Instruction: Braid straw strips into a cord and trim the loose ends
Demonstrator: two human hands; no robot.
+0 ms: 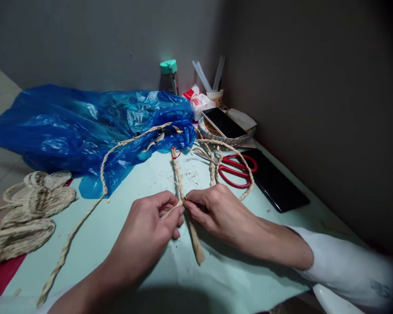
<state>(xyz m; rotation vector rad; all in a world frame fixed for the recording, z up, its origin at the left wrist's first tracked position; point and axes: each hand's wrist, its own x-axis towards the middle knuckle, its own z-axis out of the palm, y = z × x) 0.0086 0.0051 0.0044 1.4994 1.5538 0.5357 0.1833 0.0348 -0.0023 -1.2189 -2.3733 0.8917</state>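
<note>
A short straw braid (177, 176) lies on the pale green cloth (144, 183), running from a red tie at its far end toward me. My left hand (150, 231) pinches a loose straw strand at the braid's near end. My right hand (216, 209) pinches another strand of the same braid right beside it, fingertips almost touching. Loose flat strands (195, 244) trail from under the hands toward me. A long braided cord (101, 174) curves from the blue bag down to the near left.
A crumpled blue plastic bag (78, 126) fills the far left. Coiled braid bundles (22, 213) lie at the left edge. Red scissors (237, 170), a black tablet (275, 183), a basket (225, 137) holding a phone (224, 123), and a green-capped bottle (169, 78) stand at the back right by the wall.
</note>
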